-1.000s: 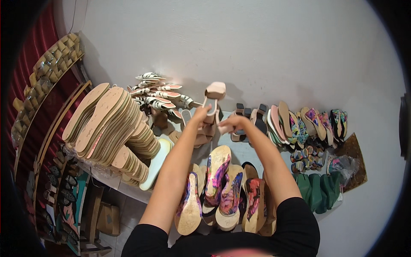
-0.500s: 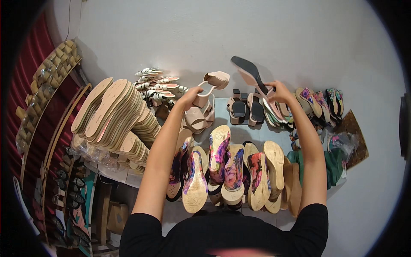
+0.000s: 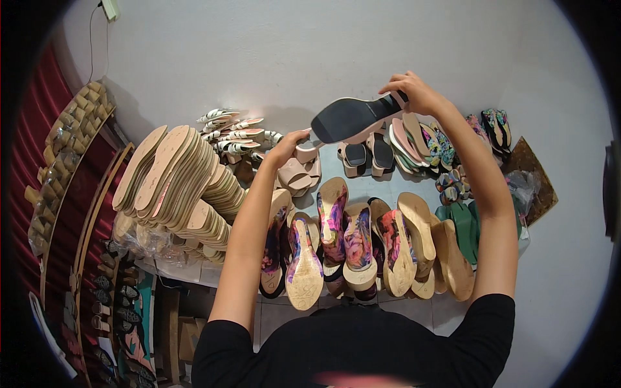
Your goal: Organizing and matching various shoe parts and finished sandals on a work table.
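Observation:
My left hand (image 3: 288, 149) is closed around the heel end of a beige heeled sandal (image 3: 306, 152), whose front is mostly hidden. Higher up, my right hand (image 3: 417, 96) grips a second heeled sandal (image 3: 341, 121) by its heel, its black sole turned toward me and overlapping the first one. Below my left hand lie beige strapped sandals (image 3: 299, 176) on the table. A pair of heeled sandals (image 3: 381, 158) rests sole-up beneath the one in my right hand.
Along the table's near edge stand several floral wedge soles (image 3: 304, 265). Tall stacks of insoles (image 3: 169, 173) rise at the left, near white patterned straps (image 3: 236, 134). Green material (image 3: 462, 229) and a brown board (image 3: 530, 180) lie at the right. Shelves of heels (image 3: 68, 155) line the far left.
My right hand has risen and swung its sandal leftward, so its black sole now faces me and covers part of the left one. The left hand has shifted little.

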Action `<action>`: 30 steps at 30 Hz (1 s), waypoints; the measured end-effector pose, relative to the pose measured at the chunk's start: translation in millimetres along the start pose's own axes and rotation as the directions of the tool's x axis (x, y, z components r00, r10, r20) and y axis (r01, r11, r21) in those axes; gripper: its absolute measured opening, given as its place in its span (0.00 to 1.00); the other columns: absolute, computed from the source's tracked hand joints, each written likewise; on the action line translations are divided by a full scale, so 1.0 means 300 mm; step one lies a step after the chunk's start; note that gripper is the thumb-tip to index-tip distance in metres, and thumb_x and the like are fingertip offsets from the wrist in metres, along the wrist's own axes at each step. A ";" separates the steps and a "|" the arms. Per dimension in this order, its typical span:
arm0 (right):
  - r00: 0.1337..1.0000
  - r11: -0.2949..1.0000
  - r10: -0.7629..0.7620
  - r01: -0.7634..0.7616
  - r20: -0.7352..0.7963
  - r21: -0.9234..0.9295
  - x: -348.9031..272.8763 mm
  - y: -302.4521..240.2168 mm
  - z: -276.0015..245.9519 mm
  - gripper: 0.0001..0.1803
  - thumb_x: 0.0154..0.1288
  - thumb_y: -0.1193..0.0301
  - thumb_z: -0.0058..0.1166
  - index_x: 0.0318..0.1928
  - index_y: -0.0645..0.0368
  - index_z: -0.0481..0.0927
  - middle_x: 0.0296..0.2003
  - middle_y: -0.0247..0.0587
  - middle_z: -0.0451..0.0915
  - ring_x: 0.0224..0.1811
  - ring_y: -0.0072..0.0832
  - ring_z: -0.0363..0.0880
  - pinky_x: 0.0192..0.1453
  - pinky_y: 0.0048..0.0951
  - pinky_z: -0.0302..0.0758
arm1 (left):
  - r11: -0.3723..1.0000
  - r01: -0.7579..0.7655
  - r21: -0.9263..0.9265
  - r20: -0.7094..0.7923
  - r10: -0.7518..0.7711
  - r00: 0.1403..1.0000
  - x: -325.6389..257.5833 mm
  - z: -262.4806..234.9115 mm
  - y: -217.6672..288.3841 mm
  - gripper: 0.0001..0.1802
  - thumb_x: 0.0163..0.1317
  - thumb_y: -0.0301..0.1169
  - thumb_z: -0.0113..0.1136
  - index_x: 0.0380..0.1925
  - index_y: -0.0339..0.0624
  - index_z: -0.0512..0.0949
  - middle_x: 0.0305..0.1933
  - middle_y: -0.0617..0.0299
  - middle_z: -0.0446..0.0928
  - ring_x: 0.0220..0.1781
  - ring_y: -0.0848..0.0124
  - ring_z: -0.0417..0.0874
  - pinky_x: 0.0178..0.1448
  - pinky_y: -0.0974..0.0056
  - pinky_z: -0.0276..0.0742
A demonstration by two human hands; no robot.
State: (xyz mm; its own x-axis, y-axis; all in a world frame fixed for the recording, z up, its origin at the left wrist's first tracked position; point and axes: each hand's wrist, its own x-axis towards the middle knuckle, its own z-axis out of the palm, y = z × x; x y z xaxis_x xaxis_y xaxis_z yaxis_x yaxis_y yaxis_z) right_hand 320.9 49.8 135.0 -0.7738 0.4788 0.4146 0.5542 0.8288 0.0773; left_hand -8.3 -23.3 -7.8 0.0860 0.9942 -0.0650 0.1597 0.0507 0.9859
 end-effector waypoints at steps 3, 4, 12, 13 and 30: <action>0.997 0.999 0.019 -0.023 0.069 0.047 0.015 -0.049 -0.052 0.37 0.25 0.87 0.60 0.45 0.47 0.75 0.41 0.32 0.73 0.45 0.35 0.65 0.54 0.33 0.67 | 0.989 -0.044 -0.140 -0.115 0.027 0.993 -0.049 0.066 0.047 0.24 0.59 0.47 0.41 0.47 0.41 0.68 0.46 0.62 0.72 0.44 0.72 0.74 0.49 0.65 0.68; 0.997 0.996 0.003 -0.009 0.072 0.089 0.022 -0.063 -0.069 0.38 0.24 0.87 0.61 0.46 0.47 0.74 0.41 0.32 0.73 0.46 0.36 0.65 0.55 0.35 0.66 | 0.990 -0.041 -0.138 -0.112 0.026 0.993 -0.024 0.058 0.027 0.24 0.59 0.47 0.41 0.47 0.41 0.68 0.46 0.62 0.72 0.44 0.72 0.74 0.49 0.65 0.68; 0.982 0.982 -0.103 0.075 0.159 0.171 0.056 -0.091 -0.008 0.38 0.22 0.86 0.63 0.44 0.52 0.72 0.41 0.36 0.73 0.49 0.39 0.66 0.54 0.36 0.66 | 0.947 -0.073 -0.314 0.007 0.079 0.997 -0.042 0.057 0.044 0.48 0.49 0.71 0.32 0.54 0.38 0.65 0.53 0.56 0.68 0.56 0.67 0.67 0.60 0.62 0.58; 0.977 0.977 -0.085 0.044 0.198 0.207 0.053 -0.092 0.001 0.36 0.22 0.86 0.62 0.42 0.53 0.72 0.41 0.37 0.73 0.48 0.39 0.67 0.54 0.36 0.66 | 0.946 -0.075 -0.314 0.003 0.081 0.997 -0.044 0.050 0.041 0.48 0.49 0.71 0.32 0.54 0.38 0.65 0.53 0.56 0.68 0.56 0.67 0.67 0.60 0.62 0.58; 0.983 0.908 0.046 -0.116 0.179 0.403 0.040 -0.066 -0.076 0.30 0.22 0.85 0.61 0.36 0.56 0.70 0.35 0.35 0.72 0.41 0.36 0.69 0.46 0.32 0.68 | 0.865 -0.164 -0.474 -0.108 0.128 0.986 0.010 0.054 0.026 0.48 0.49 0.69 0.34 0.53 0.34 0.63 0.52 0.53 0.69 0.54 0.64 0.70 0.57 0.62 0.64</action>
State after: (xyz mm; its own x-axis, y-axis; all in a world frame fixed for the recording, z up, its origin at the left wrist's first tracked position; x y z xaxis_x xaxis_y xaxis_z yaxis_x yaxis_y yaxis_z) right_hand 307.5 32.5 159.0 -0.7897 0.5607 0.2490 0.4694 0.8135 -0.3434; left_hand 9.2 -21.4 -2.9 -0.0014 0.9969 0.0784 -0.3418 -0.0742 0.9368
